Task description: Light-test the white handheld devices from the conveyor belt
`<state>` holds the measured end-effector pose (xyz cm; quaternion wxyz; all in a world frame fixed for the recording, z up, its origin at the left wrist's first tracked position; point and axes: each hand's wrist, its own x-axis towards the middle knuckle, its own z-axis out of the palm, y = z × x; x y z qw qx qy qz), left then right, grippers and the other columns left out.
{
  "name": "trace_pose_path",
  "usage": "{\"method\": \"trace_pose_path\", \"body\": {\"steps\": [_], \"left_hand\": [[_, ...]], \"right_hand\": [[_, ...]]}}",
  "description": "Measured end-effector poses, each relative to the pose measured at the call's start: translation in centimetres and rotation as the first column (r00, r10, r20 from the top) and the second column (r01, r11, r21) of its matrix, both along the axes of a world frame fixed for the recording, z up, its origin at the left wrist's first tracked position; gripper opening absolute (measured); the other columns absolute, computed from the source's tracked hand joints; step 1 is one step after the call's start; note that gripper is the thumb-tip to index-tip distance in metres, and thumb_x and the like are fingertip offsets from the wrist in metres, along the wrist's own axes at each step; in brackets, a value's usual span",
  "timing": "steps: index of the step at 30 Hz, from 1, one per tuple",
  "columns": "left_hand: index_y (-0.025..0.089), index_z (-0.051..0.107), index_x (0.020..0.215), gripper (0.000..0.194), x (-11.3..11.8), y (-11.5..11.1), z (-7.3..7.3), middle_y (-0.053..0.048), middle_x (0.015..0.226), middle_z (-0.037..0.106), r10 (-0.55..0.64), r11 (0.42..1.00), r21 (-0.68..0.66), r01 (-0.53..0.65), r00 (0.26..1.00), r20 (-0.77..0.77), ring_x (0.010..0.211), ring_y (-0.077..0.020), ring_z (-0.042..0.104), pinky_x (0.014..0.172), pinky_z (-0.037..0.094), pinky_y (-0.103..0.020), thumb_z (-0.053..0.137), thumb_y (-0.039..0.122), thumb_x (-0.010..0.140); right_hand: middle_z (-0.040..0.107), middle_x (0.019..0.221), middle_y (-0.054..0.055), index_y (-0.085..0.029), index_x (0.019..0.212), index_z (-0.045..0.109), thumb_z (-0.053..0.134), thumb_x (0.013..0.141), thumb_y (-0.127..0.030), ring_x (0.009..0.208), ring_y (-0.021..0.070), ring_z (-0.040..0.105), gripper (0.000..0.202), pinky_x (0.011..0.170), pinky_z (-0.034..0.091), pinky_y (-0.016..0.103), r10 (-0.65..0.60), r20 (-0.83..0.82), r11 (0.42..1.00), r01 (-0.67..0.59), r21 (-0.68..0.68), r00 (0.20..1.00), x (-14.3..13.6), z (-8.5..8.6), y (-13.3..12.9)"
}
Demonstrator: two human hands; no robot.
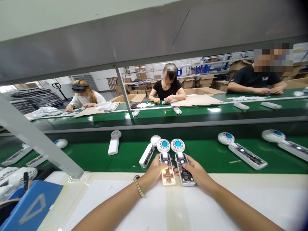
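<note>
My left hand (pixel 156 171) is closed around a white handheld fan (pixel 167 178) with a blue-centred round head and a clear front panel. Its orange lights glow, and my thumb presses on the panel. In my right hand (pixel 196 171) is a matching handheld fan (pixel 186 175), gripped from the right side with the thumb on its panel; small yellow spots show at its lower end. The two fans are side by side, heads away from me, above the near edge of the green conveyor belt (pixel 204 162). Just beyond my left hand lies another fan (pixel 147 154), tilted on its side.
More fans lie on the belt, including one face down (pixel 114 146) and a lit one (pixel 247 155) to the right. A blue bin (pixel 36 205) stands at left. A slanting metal post (pixel 38 141) and an overhead shelf (pixel 144 35) frame the view. Three people work opposite.
</note>
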<state>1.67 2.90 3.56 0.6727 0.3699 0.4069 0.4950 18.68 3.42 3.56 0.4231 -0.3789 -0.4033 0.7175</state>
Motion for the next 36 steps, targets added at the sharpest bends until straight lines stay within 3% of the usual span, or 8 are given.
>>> {"method": "trace_pose_path", "body": {"steps": [7,14,19,26,36], "left_hand": [[0.016,0.046,0.095,0.037,0.11,-0.29,0.39,-0.003,0.086,0.056,-0.024,0.999,0.036,0.025,0.999,-0.028,0.075,-0.0175,0.061,0.070,0.047,-0.032,0.059,0.007,0.063],[0.017,0.043,0.098,0.038,0.22,-0.41,0.38,-0.004,0.086,0.057,-0.001,0.998,0.056,0.002,1.000,-0.016,0.080,-0.0208,0.061,0.072,0.047,-0.035,0.061,0.009,0.065],[0.017,0.044,0.096,0.038,0.21,-0.50,0.77,-0.005,0.089,0.057,-0.009,0.999,0.046,0.009,1.000,-0.005,0.083,-0.0217,0.061,0.074,0.048,-0.037,0.062,0.008,0.064],[0.017,0.045,0.098,0.041,0.11,-0.45,0.69,-0.005,0.088,0.057,-0.015,1.000,0.021,0.015,1.000,0.008,0.084,-0.0208,0.060,0.075,0.048,-0.037,0.064,0.007,0.063],[0.017,0.046,0.095,0.039,0.00,-0.09,0.11,-0.004,0.088,0.057,-0.024,0.999,0.035,0.023,0.999,0.026,0.080,-0.0194,0.060,0.072,0.049,-0.036,0.064,0.007,0.062]], "right_hand": [[0.063,0.110,0.010,-0.022,0.117,0.046,0.065,0.070,-0.039,0.109,0.0314,0.054,0.053,0.085,0.046,0.044,-0.028,0.049,0.996,0.023,0.082,0.998,0.32,-0.58,0.17],[0.064,0.104,0.008,-0.024,0.117,0.043,0.066,0.069,-0.039,0.092,0.0282,0.063,0.055,0.084,0.046,0.045,0.041,-0.009,0.994,-0.040,0.103,0.999,0.15,-0.13,-0.24],[0.062,0.107,0.010,-0.023,0.116,0.042,0.065,0.069,-0.041,0.097,0.0287,0.060,0.056,0.083,0.046,0.044,0.031,0.031,0.991,-0.034,0.131,0.999,0.18,-0.27,-0.18],[0.066,0.096,0.005,-0.023,0.116,0.040,0.062,0.072,-0.035,0.077,0.0208,0.065,0.051,0.074,0.050,0.037,0.033,0.038,0.990,-0.038,0.135,0.999,0.10,-0.44,-0.18],[0.067,0.100,0.006,-0.023,0.118,0.040,0.061,0.074,-0.037,0.080,0.0217,0.065,0.051,0.076,0.049,0.037,0.051,0.020,0.991,-0.053,0.121,0.999,0.24,-0.76,-0.02]]}}
